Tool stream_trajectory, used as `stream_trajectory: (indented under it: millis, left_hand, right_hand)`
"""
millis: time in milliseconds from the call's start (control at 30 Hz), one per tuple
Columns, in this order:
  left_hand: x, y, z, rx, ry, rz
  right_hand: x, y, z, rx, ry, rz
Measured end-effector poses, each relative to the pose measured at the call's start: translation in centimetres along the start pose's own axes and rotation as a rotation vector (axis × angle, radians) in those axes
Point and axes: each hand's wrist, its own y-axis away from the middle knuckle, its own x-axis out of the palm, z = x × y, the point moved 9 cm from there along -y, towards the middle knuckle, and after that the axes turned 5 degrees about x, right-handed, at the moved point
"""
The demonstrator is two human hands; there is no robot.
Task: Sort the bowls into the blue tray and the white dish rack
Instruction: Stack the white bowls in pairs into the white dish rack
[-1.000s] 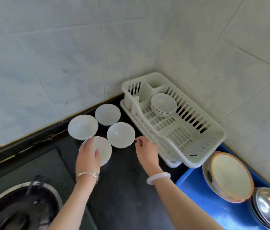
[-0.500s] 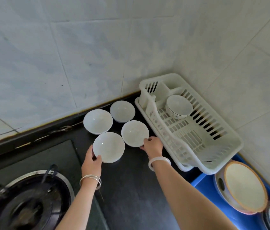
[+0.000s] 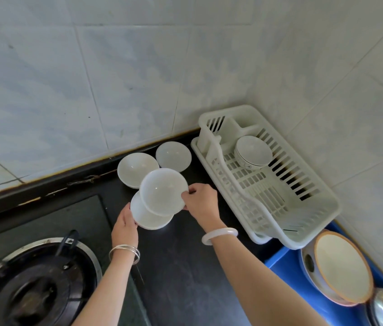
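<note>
Fingers (image 3: pixel 189 191) of right hand (image 3: pixel 201 201) pinching rim of raised bowl (image 3: pixel 162 191), left hand (image 3: pixel 124 225) gripping edge of lower bowl (image 3: pixel 148 218), both bowls over table (image 3: pixel 185 267), left of rack (image 3: pixel 327 215), well apart from tray (image 3: pixel 284 264).

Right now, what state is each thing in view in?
Right hand, pinches the upper bowl's rim.
Left hand, holds the lower bowl's rim.
Upper bowl, lifted, tilted, overlapping the lower bowl.
Lower bowl, upright; lifted or on the counter, cannot tell.
Back-left bowl, upright on the counter.
Back-right bowl, upright on the counter.
Rack bowl, tilted inside the white dish rack.
Orange-rimmed bowl, tilted in the blue tray.
Burner, unlit.
</note>
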Motion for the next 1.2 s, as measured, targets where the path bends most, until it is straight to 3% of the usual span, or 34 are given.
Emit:
stream_trajectory:
  millis: [133,433,567,700,800,967,1200]
  left_hand:
    - [-0.3,-0.1,-0.4,-0.014,0.062,-0.026]
    - [-0.7,-0.6,-0.9,0.052,-0.155,-0.021]
    - [-1.0,-1.0,-0.2,-0.005,-0.081,-0.031]
    - [-0.3,-1.0,-0.1,-0.108,0.067,-0.003]
    - [0.1,-0.9,-0.6,-0.102,0.014,0.003]
    - [0.9,0.4,-2.9,-0.01,-0.115,-0.006]
    - [8.6,3.6,-11.1,0.12,0.029,0.178]
  right_hand:
    - [2.2,0.4,0.1,0.006,0.111,0.066]
    - [3.8,-0.5,-1.1,0.046,0.226,0.107]
    - [4.0,-1.3,-1.6,0.069,0.275,0.147]
    - [5.2,-1.5,-3.3,0.179,0.06,0.299]
    - [6.3,-1.1,-3.9,0.217,-0.113,0.404]
    - [4.0,-0.5,-3.5,0.131,-0.113,0.328]
    - [-8.4,0.1,-1.2,0.007,-0.216,0.111]
